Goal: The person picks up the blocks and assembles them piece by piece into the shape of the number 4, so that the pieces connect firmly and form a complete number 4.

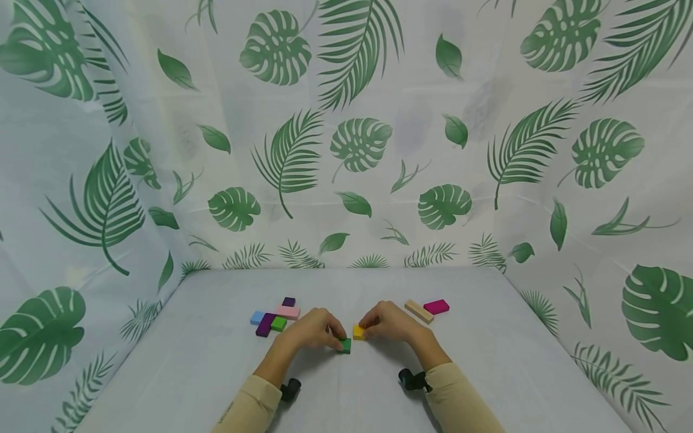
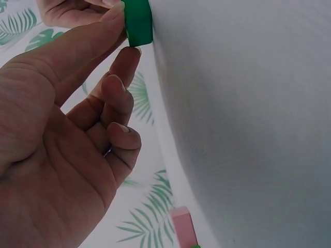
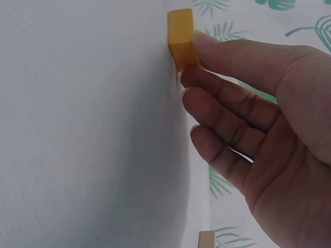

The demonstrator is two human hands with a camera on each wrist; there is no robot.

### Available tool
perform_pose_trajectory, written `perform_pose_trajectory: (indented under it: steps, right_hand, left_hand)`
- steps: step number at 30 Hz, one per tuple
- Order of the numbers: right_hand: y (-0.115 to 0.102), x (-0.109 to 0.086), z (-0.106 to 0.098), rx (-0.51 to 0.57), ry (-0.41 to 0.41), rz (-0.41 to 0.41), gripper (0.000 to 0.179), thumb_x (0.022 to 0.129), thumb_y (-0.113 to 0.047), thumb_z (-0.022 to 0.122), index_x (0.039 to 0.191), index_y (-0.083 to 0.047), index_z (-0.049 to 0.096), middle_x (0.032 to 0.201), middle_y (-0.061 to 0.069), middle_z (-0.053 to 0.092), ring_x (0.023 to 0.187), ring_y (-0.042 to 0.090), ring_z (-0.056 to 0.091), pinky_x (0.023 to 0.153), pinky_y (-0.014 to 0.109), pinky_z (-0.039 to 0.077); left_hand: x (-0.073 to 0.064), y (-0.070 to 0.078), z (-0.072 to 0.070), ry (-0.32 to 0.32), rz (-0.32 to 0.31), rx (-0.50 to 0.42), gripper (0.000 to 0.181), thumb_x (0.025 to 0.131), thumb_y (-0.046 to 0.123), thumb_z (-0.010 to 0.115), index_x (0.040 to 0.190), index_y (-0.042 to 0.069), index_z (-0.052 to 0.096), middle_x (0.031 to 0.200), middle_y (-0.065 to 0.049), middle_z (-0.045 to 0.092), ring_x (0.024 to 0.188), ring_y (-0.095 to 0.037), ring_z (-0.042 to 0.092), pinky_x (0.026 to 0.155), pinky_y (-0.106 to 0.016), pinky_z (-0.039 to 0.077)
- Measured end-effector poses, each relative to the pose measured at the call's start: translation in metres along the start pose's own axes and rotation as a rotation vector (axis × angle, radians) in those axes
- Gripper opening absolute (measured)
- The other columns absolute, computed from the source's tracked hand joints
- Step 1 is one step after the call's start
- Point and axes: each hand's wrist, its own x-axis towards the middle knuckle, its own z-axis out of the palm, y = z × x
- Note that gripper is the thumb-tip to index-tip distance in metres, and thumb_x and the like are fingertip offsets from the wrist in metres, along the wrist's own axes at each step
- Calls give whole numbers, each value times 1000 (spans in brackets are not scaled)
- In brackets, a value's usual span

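Near the middle of the white table, my left hand (image 1: 316, 329) pinches a dark green block (image 1: 344, 346) between thumb and fingertips. The green block (image 2: 139, 21) shows at the top of the left wrist view, with the other fingers loosely bent below it. Slightly farther back and to the right, my right hand (image 1: 391, 323) pinches a yellow block (image 1: 358, 332). In the right wrist view, the thumb presses one side of the yellow block (image 3: 181, 39). A small gap separates the two blocks, and both appear to be at the tabletop.
Left of my hands lie a pink block (image 1: 288, 312), a light green block (image 1: 278, 323), a light blue block (image 1: 257, 317) and two purple blocks (image 1: 265, 325). A plain wooden block (image 1: 419, 311) and a magenta block (image 1: 436, 307) lie at right. Leaf-print cloth (image 1: 357, 240) encloses the table.
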Motion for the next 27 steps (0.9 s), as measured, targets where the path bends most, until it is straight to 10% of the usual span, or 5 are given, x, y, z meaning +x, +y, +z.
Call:
perform_pose_trajectory:
  steps: [27]
  right_hand:
    - [-9,1,3,2,-32,-45,15,88,-9,82,103,-7,84,92,-2,80,78,10,66,71,23,57]
  left_hand:
    - [1,5,5,2,34,4,13,85,16,87,97,18,82,87,12,75,77,-9,61,68,-23,52]
